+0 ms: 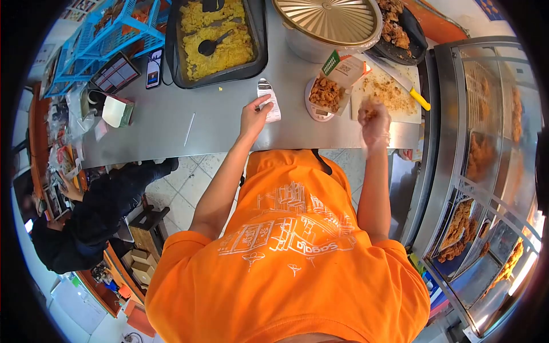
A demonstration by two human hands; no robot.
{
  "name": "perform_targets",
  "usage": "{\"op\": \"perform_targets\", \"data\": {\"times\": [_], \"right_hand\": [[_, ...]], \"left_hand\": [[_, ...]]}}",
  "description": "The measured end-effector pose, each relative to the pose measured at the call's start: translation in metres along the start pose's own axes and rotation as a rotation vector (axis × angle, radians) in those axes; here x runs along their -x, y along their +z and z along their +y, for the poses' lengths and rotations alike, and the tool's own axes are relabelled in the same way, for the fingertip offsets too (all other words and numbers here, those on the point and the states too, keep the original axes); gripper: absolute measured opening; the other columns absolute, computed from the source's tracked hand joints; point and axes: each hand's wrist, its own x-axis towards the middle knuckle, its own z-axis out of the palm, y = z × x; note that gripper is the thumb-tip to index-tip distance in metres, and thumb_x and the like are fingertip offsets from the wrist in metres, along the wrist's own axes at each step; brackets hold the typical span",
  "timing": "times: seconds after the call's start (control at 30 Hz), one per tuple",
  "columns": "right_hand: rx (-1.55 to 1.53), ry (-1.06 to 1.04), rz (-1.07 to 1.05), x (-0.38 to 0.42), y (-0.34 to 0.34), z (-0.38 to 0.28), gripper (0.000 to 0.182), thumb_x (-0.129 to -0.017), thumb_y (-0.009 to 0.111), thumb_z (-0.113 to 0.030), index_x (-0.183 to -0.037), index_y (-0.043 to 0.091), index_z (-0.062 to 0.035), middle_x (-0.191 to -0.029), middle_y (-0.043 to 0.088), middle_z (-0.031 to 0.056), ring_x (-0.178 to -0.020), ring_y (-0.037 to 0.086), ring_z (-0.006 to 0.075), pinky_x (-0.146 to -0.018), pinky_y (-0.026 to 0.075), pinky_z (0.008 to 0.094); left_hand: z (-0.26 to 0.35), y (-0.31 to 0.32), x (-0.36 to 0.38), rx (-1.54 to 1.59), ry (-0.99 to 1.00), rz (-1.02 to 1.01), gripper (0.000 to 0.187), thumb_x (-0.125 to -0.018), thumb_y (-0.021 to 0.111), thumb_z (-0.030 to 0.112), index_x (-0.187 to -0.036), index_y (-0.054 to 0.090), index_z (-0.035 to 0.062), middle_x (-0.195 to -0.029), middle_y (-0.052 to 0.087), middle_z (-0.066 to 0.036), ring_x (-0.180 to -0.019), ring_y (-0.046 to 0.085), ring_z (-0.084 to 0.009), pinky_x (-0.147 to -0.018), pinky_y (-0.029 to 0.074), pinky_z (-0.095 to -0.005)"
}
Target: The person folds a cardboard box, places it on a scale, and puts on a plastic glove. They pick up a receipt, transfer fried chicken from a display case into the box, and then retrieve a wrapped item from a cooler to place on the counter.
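Observation:
My left hand (255,117) pinches a printed paper receipt (269,102) above the steel counter. In a clear plastic glove, my right hand (375,124) is over the near left edge of the white cutting board (409,117). Its fingers are closed and slightly blurred around brown bits that look like chopped fried chicken (372,108). Just left of that hand, an open takeaway box (347,72) filled with chopped fried chicken (326,95) rests on a small kitchen scale (320,115). Crumbs (389,94) are scattered over the board.
A yellow-handled knife (420,99) lies across the board. Behind stand a lidded pot (329,20), a pan of fried chicken (414,40) and a tray of yellow rice (260,57). A phone (154,68) is on the left. A heated cabinet (457,143) is at right; another person (97,211) is at left.

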Motion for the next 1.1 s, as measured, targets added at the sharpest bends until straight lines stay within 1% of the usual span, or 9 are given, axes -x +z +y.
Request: {"op": "perform_targets", "data": {"times": [0.27,0.47,0.6,0.63,0.77,0.83,0.9,1.0,1.1], "right_hand": [[-0.155,-0.043,-0.096,0.023,0.045,-0.037,0.027,-0.096,0.054,-0.037,-0.089,0.058,-0.0109,-0.072,0.058,0.0037,-0.057,0.051,0.0135,-0.048,0.035,0.0245],[0.348,-0.022,-0.050,-0.007,0.061,-0.003,0.027,-0.094,0.061,-0.032,-0.079,0.061,-0.0087,-0.058,0.047,-0.0024,-0.050,0.041,0.0083,-0.043,0.028,0.0231],[0.994,-0.480,-0.063,-0.015,0.077,0.020,0.038,-0.090,0.066,-0.037,-0.091,0.070,0.0005,-0.069,0.068,0.0068,-0.060,0.061,0.0131,-0.056,0.049,0.0283],[1.178,-0.369,-0.054,-0.001,0.094,0.003,0.040,-0.087,0.068,-0.036,-0.101,0.070,0.0022,-0.084,0.072,0.0192,-0.077,0.071,0.0241,-0.069,0.055,0.0358],[1.698,-0.266,0.031,-0.013,0.122,0.018,0.037,-0.084,0.063,-0.036,-0.099,0.071,-0.0029,-0.087,0.070,0.0257,-0.088,0.069,0.0400,-0.079,0.055,0.0486],[1.764,-0.287,0.004,-0.023,0.121,0.026,0.037,-0.085,0.062,-0.037,-0.098,0.071,-0.0035,-0.086,0.070,0.0251,-0.086,0.069,0.0389,-0.079,0.055,0.0481],[1.829,-0.312,-0.031,-0.028,0.117,0.032,0.038,-0.086,0.061,-0.039,-0.097,0.071,-0.0041,-0.085,0.070,0.0245,-0.085,0.070,0.0379,-0.078,0.056,0.0476],[1.746,-0.407,-0.007,-0.032,0.106,0.041,0.036,-0.086,0.061,-0.038,-0.095,0.071,-0.0045,-0.084,0.070,0.0235,-0.082,0.070,0.0374,-0.076,0.056,0.0463],[1.663,-0.513,0.043,-0.036,0.091,0.050,0.031,-0.087,0.062,-0.035,-0.094,0.072,-0.0064,-0.084,0.070,0.0227,-0.082,0.069,0.0376,-0.075,0.056,0.0464]], "left_hand": [[0.001,0.007,-0.004,-0.042,-0.006,-0.024,0.034,-0.089,0.069,0.015,-0.123,0.069,0.0086,-0.074,0.061,0.001,-0.062,0.049,-0.0064,-0.057,0.041,-0.0247],[-0.002,0.005,-0.007,-0.091,0.015,-0.016,0.035,-0.088,0.068,0.018,-0.122,0.070,0.0109,-0.063,0.048,0.005,-0.056,0.040,-0.0053,-0.052,0.035,-0.0255],[0.002,0.002,-0.001,-0.090,-0.004,0.007,0.035,-0.088,0.068,0.018,-0.122,0.070,0.0105,-0.063,0.049,0.005,-0.056,0.040,-0.0052,-0.053,0.036,-0.0252],[0.001,0.001,0.000,-0.089,-0.006,0.010,0.035,-0.088,0.068,0.018,-0.122,0.070,0.0105,-0.063,0.049,0.005,-0.056,0.040,-0.0052,-0.053,0.036,-0.0252],[-0.001,-0.001,-0.002,-0.065,0.010,0.004,0.033,-0.089,0.069,0.017,-0.122,0.069,0.0088,-0.068,0.055,0.003,-0.058,0.042,-0.0053,-0.054,0.037,-0.0246],[0.002,-0.003,0.000,-0.042,0.006,0.004,0.033,-0.090,0.069,0.016,-0.122,0.069,0.0082,-0.070,0.057,0.003,-0.058,0.043,-0.0055,-0.054,0.038,-0.0245],[0.010,-0.005,0.003,-0.055,-0.068,-0.020,0.033,-0.091,0.066,0.011,-0.124,0.067,0.0055,-0.106,0.069,-0.009,-0.088,0.064,-0.0120,-0.078,0.052,-0.0251],[0.003,-0.005,0.001,0.031,0.007,0.024,0.033,-0.090,0.069,0.015,-0.122,0.069,0.0076,-0.078,0.064,0.000,-0.062,0.049,-0.0066,-0.058,0.042,-0.0240],[0.002,-0.007,-0.001,-0.013,-0.025,0.018,0.033,-0.090,0.069,0.016,-0.122,0.069,0.0081,-0.081,0.066,-0.002,-0.064,0.051,-0.0070,-0.060,0.043,-0.0236]]}}
